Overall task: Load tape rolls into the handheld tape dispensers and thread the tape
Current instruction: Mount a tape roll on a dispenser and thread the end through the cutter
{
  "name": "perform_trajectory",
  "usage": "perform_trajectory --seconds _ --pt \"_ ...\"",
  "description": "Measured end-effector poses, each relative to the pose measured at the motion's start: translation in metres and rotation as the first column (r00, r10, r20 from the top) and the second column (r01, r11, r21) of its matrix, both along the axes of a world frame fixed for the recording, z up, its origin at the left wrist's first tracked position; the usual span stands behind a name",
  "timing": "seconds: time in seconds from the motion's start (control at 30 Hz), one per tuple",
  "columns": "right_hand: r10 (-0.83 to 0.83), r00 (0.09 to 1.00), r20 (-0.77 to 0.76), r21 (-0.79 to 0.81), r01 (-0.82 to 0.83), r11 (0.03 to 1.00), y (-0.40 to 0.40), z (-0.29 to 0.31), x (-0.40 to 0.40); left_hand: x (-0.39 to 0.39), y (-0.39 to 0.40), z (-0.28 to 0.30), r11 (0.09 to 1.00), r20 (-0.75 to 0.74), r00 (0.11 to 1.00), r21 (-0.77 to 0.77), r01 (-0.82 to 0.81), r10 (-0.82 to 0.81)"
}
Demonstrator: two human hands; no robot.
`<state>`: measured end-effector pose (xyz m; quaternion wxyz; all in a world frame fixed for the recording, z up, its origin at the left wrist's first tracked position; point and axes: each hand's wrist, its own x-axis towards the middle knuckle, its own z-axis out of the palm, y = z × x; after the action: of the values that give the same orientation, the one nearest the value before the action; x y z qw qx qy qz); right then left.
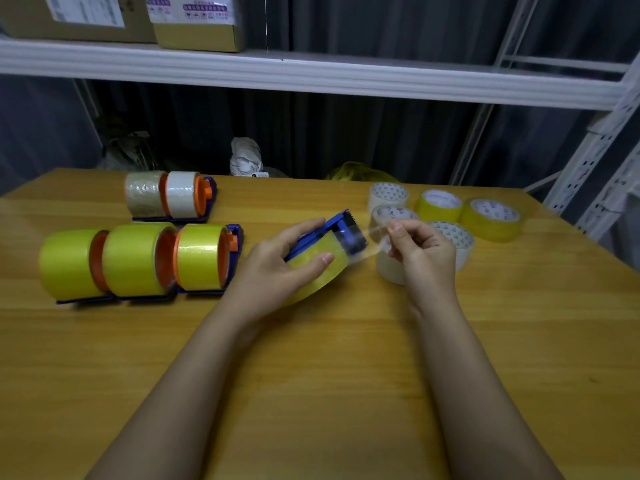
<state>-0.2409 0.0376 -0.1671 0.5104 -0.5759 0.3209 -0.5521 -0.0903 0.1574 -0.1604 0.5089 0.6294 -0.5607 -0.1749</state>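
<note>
A blue handheld tape dispenser (pixel 341 228) with a yellow tape roll (pixel 317 271) on it lies tilted at the middle of the wooden table (pixel 311 358). My left hand (pixel 277 265) grips the roll and the dispenser body from the left. My right hand (pixel 420 251) pinches the clear free end of the tape (pixel 372 237), which stretches from the dispenser's front end. Loose tape rolls, yellow (pixel 491 218) and white (pixel 388 195), stand to the right, partly behind my right hand.
Three loaded dispensers with yellow rolls (pixel 138 261) stand in a row at the left, and two with pale rolls (pixel 169 197) behind them. A white shelf (pixel 311 76) with cardboard boxes (pixel 197 22) hangs above. A metal rack (pixel 595 168) stands at the right.
</note>
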Motion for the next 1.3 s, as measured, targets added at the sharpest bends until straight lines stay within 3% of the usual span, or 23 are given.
perform_trajectory --seconds 0.23,0.4,0.77,0.97,1.2,1.3 --pt "0.001 0.999 0.036 -0.03 0.0 1.0 0.002 0.003 -0.005 0.006 0.001 0.001 0.993 -0.014 1.0 0.118 0.027 -0.026" --pt "0.102 0.991 0.085 -0.098 -0.094 0.991 0.006 0.008 -0.005 0.011 0.0 0.007 0.958 0.112 0.993 0.28 -0.067 0.037" --pt "0.013 0.998 0.055 0.046 -0.016 0.999 0.001 0.004 -0.001 0.009 -0.003 0.0 0.98 0.126 0.986 0.155 -0.127 0.108" --pt "0.037 0.999 0.016 0.208 -0.039 0.977 0.001 0.002 0.002 0.005 -0.002 -0.001 0.992 0.03 0.996 0.092 -0.089 0.086" --pt "-0.023 1.0 0.009 0.151 0.021 0.988 0.002 0.004 0.001 0.001 -0.002 -0.001 0.995 -0.089 0.993 0.069 -0.07 0.076" --pt "-0.017 1.0 0.015 0.2 0.014 0.98 0.001 0.004 0.001 0.001 -0.002 -0.002 0.996 -0.098 0.992 0.054 -0.075 0.08"
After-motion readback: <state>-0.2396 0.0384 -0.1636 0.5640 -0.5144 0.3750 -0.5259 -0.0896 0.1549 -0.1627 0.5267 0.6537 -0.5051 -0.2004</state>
